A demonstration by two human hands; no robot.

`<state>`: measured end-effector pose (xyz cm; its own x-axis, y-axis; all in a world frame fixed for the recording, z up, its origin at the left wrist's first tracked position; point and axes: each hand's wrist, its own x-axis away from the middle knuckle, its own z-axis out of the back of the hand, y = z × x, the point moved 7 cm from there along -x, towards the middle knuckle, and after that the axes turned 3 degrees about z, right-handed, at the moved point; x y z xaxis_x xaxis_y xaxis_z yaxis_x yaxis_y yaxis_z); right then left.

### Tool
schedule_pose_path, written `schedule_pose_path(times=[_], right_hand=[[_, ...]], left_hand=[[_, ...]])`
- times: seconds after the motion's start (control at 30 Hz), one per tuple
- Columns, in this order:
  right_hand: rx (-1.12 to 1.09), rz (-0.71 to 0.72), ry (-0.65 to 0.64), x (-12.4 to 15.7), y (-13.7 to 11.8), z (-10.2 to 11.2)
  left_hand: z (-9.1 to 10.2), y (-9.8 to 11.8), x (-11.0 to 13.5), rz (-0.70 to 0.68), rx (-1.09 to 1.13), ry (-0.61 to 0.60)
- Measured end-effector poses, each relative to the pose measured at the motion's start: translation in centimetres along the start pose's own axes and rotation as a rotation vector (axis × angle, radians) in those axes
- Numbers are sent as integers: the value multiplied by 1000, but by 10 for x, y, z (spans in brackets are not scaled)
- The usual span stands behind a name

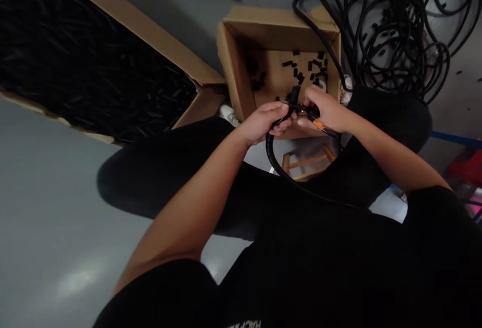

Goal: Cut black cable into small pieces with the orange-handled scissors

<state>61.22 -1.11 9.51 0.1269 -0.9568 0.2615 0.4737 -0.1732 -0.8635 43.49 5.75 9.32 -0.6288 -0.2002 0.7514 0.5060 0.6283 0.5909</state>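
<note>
My left hand (269, 119) is closed around a black corrugated tube (271, 154) near its end. From there the tube bends down and runs across my lap. My right hand (327, 109) grips a pair of scissors (318, 124) with black and orange handles. Their dark blades lie against the tube beside my left fingers; how far they are closed is hard to make out. Directly beneath both hands stands a cardboard box (235, 62), where short black tube pieces (318, 69) lie scattered on the bottom.
On the left, a large carton (150, 31) holds a mass of short black tube pieces. Long black tubing (395, 41) lies in tangled coils on the floor at the upper right, one loop crossing the box's edge. A wooden stool (307, 162) shows between my legs.
</note>
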Motion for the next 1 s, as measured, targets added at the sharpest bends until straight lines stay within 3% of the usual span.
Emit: schedule_pose_path(times=[0.13,0.3,0.4,0.5,0.67,0.8,1.0], right_hand=[[-67,-42,-32,-8,11,-15],[-138,-207,-80,-15,36,-34],[-113,-296,-88,-17,49,-41],[-85,-380,-105,-16,57,-44],[-59,-423,-95,-22,63,-46],[5,-381,-64,-34,67,-45],[-38,-403,-58,-31,68,-46]], left_hand=[[13,-17,-8,87,95,20],[23,-39,-31,118,93,136],[24,-48,-46,136,-103,256],[19,-40,-53,74,-478,379],[6,-25,-51,134,-1026,416],[10,-21,-49,158,-1118,440],[15,-24,-49,45,-1086,492]])
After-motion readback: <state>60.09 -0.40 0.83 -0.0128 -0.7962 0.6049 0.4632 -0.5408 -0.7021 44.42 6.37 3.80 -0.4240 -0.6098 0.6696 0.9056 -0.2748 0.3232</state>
